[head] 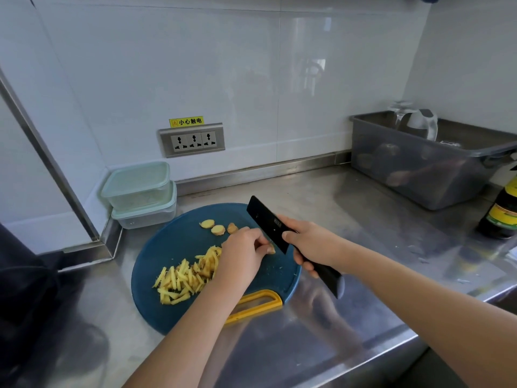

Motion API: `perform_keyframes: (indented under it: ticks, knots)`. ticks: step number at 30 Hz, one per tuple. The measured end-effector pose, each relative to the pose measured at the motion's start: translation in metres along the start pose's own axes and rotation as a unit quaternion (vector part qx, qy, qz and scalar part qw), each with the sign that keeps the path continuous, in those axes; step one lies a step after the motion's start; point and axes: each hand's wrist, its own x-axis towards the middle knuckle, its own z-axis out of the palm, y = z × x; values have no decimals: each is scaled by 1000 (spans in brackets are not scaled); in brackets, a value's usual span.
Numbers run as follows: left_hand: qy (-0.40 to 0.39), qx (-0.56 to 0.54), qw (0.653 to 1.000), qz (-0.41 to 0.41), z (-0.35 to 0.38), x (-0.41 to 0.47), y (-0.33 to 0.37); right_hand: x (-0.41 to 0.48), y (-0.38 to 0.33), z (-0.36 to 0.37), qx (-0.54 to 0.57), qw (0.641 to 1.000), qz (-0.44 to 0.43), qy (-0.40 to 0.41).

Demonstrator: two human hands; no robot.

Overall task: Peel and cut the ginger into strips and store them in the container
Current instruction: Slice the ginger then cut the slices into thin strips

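Head view: left hand [242, 254] on the blue round cutting board [167, 245], fingers curled, pinching a small ginger piece [270, 250] right against the blade. Right hand [309, 247] grips the black knife [265, 223] by the handle, blade tilted up and away over the board. Pile of ginger strips [183, 278] on the board's near-left part, just beside the left hand. Three ginger slices [218, 229] in a row at the board's far side. Two stacked lidded containers [140, 191] in the back-left corner, touching the board's edge or just beside it, can't tell. Steel desk [349, 225] underneath. Grey bin [414, 163] back right, dark bottle [500, 211] far right, wall socket [193, 140] behind.
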Motion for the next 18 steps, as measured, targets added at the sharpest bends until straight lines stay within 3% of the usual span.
perform_keyframes:
  ticks: [18]
  knots:
    - [-7,17,1000,4,0,-1,0,-13,-5,3,-45,999,-11,-22]
